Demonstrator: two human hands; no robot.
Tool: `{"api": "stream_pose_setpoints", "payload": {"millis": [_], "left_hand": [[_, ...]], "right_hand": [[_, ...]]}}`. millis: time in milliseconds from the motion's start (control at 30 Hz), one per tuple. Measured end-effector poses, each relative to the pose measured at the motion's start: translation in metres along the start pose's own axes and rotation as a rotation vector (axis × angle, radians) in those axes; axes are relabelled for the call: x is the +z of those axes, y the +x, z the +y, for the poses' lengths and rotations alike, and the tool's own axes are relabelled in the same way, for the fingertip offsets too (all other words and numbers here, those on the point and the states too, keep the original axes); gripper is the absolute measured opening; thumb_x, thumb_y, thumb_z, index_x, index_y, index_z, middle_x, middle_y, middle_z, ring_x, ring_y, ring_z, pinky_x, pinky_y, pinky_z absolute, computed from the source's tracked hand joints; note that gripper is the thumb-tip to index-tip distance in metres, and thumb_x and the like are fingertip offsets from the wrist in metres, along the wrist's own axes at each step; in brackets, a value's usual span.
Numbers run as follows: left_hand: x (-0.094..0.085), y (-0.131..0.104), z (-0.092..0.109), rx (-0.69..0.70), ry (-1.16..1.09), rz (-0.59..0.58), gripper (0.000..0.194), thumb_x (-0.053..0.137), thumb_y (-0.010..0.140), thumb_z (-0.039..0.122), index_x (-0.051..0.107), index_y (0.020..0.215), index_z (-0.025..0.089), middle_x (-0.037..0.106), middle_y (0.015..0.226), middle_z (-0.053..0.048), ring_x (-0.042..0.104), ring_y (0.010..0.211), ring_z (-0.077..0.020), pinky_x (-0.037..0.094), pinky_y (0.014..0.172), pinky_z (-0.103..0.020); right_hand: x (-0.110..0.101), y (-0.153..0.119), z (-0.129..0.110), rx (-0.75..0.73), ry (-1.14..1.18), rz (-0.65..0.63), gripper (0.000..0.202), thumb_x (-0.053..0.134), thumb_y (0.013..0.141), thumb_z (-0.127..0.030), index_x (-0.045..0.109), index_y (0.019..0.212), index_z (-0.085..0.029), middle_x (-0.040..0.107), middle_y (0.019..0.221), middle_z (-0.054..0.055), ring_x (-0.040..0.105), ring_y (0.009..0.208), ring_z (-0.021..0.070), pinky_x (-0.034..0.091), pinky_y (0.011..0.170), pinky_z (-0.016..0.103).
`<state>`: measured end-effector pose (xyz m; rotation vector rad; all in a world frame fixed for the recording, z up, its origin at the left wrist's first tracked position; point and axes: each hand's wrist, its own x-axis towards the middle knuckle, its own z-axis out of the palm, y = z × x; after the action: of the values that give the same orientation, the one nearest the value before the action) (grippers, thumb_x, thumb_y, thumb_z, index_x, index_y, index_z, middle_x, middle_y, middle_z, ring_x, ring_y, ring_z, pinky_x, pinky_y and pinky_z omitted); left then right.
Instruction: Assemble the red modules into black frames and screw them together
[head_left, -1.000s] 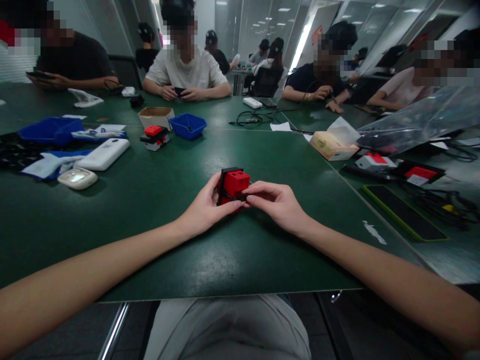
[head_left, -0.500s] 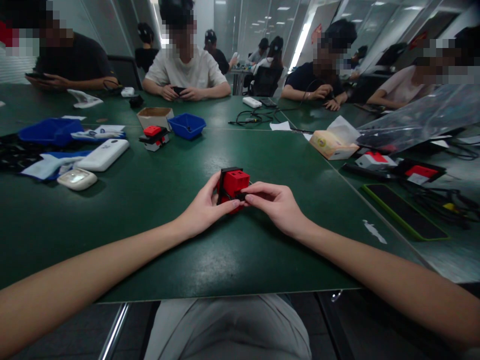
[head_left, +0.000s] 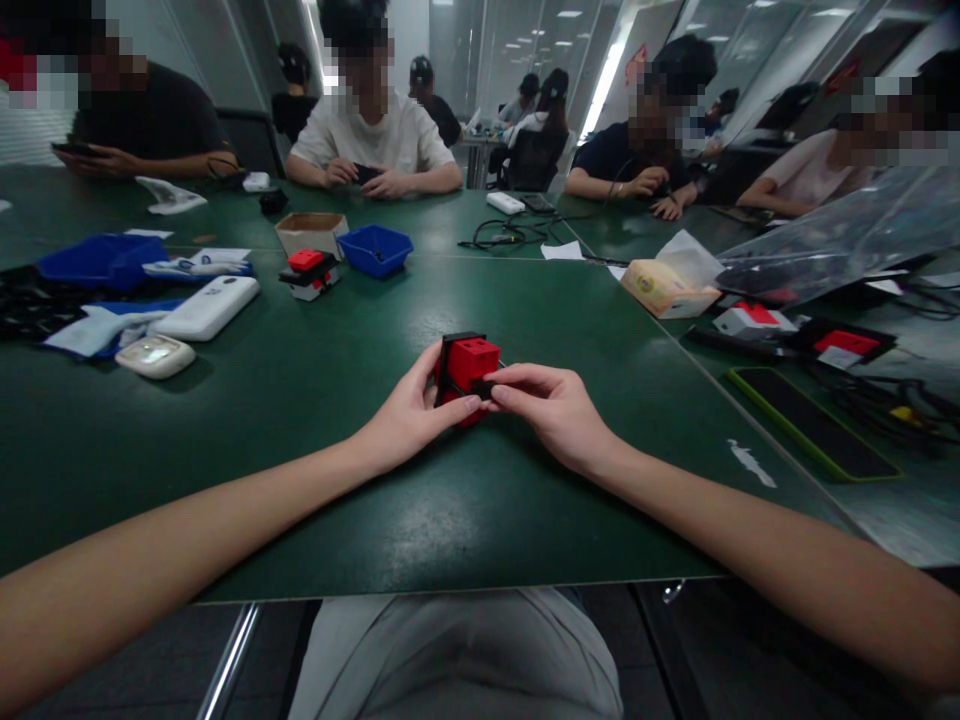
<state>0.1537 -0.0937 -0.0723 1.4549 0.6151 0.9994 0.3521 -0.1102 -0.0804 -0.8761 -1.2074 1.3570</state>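
Above the middle of the green table (head_left: 420,510), my left hand (head_left: 409,410) is closed around a red block-shaped part with a black frame (head_left: 474,362). The frame stands on its left side, against my palm and fingers. Pinched between the thumb and forefinger of my right hand (head_left: 551,405) is a small black piece (head_left: 482,389), held against the near face of the red part. My left thumb tip lies right beside that piece. The fingers cover much of the small piece, so its exact kind does not show.
A similar red, black and white part (head_left: 309,273) stands near a blue bin (head_left: 375,250) and a cardboard box (head_left: 311,236). To the left lie a white case (head_left: 208,309) and a blue tray (head_left: 101,262). Tissues (head_left: 670,288) and a green-edged black pad (head_left: 811,423) lie right. Several people sit opposite.
Both hands stay in nearly the same place with the red part. The small black piece and the right fingertips have shifted very slightly.
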Motion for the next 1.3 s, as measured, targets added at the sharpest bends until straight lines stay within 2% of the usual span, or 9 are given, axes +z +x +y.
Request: {"api": "stream_pose_setpoints", "payload": {"millis": [267,400,533,767,933,1000,1133,1300], "left_hand": [[0.000,0.001,0.000,0.020,0.045,0.046,0.063,0.080,0.084,0.027,0.050,0.138,0.016,0.057,0.149,-0.015,0.056,0.137,-0.0312,0.047,0.117,-0.043],[0.000,0.001,-0.001,0.009,0.053,0.059,0.062,0.080,0.084,0.029,0.051,0.138,0.016,0.057,0.148,-0.015,0.056,0.137,-0.0314,0.047,0.117,-0.044],[0.000,0.001,-0.002,0.000,0.045,0.070,0.063,0.080,0.084,0.029,0.051,0.138,0.016,0.057,0.148,-0.015,0.057,0.137,-0.0315,0.047,0.117,-0.045],[-0.001,0.002,-0.003,0.019,0.050,0.067,0.062,0.080,0.083,0.028,0.051,0.136,0.015,0.058,0.147,-0.015,0.057,0.136,-0.0309,0.047,0.117,-0.044],[0.000,0.001,-0.002,-0.005,0.038,0.086,0.060,0.080,0.083,0.028,0.051,0.134,0.015,0.058,0.146,-0.015,0.057,0.136,-0.0310,0.049,0.116,-0.043],[0.000,0.001,-0.002,-0.030,0.011,0.082,0.060,0.080,0.084,0.028,0.050,0.134,0.015,0.058,0.147,-0.015,0.058,0.135,-0.0316,0.052,0.113,-0.044],[0.001,0.000,-0.002,-0.067,-0.006,0.073,0.060,0.078,0.086,0.030,0.050,0.137,0.017,0.058,0.147,-0.016,0.063,0.129,-0.0329,0.058,0.104,-0.044],[0.000,-0.001,-0.003,-0.058,-0.025,0.077,0.059,0.078,0.086,0.031,0.051,0.137,0.018,0.060,0.145,-0.015,0.062,0.131,-0.0329,0.058,0.105,-0.044]], "right_hand": [[0.003,0.002,0.000,0.095,0.086,0.042,0.033,0.097,0.060,-0.036,0.081,0.085,-0.022,0.080,0.084,0.001,0.076,0.072,0.0158,0.066,0.082,0.035],[0.000,0.003,-0.002,0.004,-0.062,0.048,0.030,0.094,0.064,-0.038,0.079,0.085,-0.022,0.080,0.084,0.001,0.076,0.076,0.0174,0.066,0.084,0.037],[-0.003,0.001,-0.004,-0.104,-0.239,0.045,0.026,0.089,0.071,-0.039,0.079,0.089,-0.022,0.080,0.088,0.002,0.075,0.080,0.0186,0.063,0.081,0.035],[-0.002,-0.004,-0.005,-0.172,-0.322,0.030,0.022,0.082,0.081,-0.039,0.077,0.094,-0.022,0.078,0.090,0.003,0.073,0.080,0.0190,0.061,0.080,0.035],[-0.003,-0.003,-0.007,-0.301,-0.438,0.031,0.016,0.079,0.084,-0.038,0.078,0.089,-0.023,0.075,0.101,0.005,0.071,0.092,0.0198,0.060,0.084,0.035],[-0.006,-0.001,-0.005,-0.269,-0.424,0.018,0.016,0.080,0.083,-0.038,0.077,0.090,-0.023,0.075,0.096,0.004,0.072,0.087,0.0191,0.060,0.081,0.034],[-0.009,0.002,0.002,-0.098,-0.331,-0.011,0.024,0.080,0.082,-0.041,0.076,0.097,-0.022,0.076,0.082,0.002,0.073,0.072,0.0187,0.061,0.073,0.035],[-0.008,0.001,0.002,-0.103,-0.365,0.001,0.026,0.080,0.081,-0.043,0.077,0.096,-0.022,0.079,0.089,0.004,0.074,0.079,0.0204,0.061,0.078,0.036]]}}
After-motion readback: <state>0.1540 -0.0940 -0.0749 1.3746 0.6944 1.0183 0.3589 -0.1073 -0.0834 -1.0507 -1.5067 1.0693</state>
